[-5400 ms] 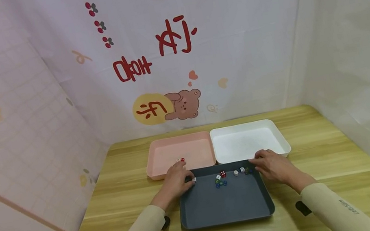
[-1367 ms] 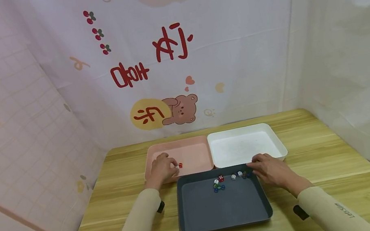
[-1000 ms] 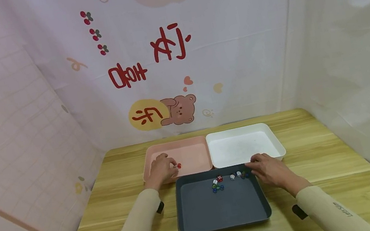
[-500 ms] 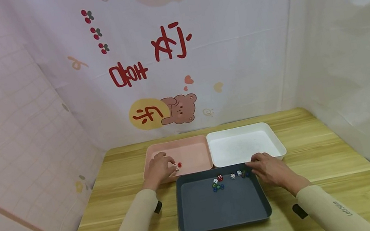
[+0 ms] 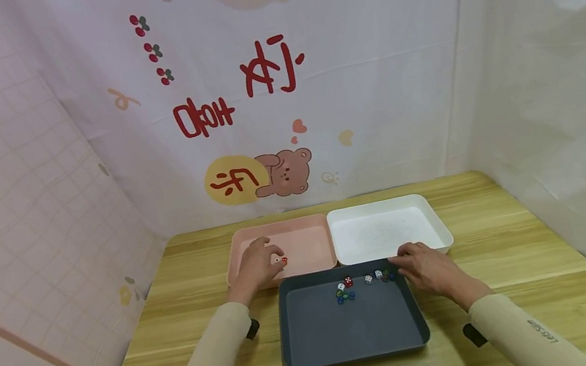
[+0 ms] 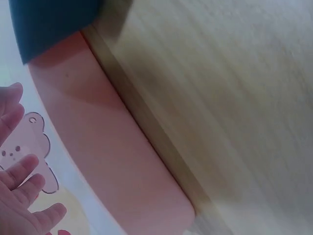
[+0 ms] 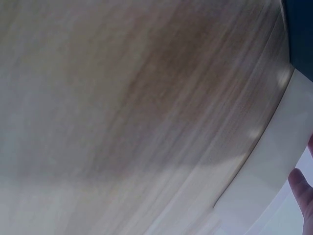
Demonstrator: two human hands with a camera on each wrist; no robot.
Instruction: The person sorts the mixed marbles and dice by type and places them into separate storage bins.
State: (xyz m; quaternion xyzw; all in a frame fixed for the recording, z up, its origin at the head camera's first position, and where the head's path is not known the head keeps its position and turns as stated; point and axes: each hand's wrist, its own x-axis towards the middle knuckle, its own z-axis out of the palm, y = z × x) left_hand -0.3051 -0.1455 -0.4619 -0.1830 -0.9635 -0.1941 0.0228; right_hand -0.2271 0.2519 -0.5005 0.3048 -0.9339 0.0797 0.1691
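My left hand (image 5: 257,268) reaches over the front left of the pink tray (image 5: 309,239), with thumb and fingers spread apart. A red die (image 5: 284,260) and a white die (image 5: 277,260) lie on the tray floor beside its thumb and index finger. The left wrist view shows those fingers (image 6: 29,188) loosely stretched above the pink rim. My right hand (image 5: 427,265) rests at the back right corner of the dark grey tray (image 5: 355,335), its fingers near the white tray (image 5: 389,225). White dice (image 5: 378,274) and small dark beads (image 5: 392,276) lie by its fingertips.
In the grey tray, more dice, among them a red die (image 5: 348,281) and a white die (image 5: 341,287), sit near several blue and green beads (image 5: 346,296). The pink and white trays stand side by side behind it on the wooden table (image 5: 521,273), before a cloth backdrop.
My left hand, earlier at the grey tray's back left corner with a white die, moved into the pink tray and released it there. Just now it shifted slightly right, covering that die. My right hand stayed put.
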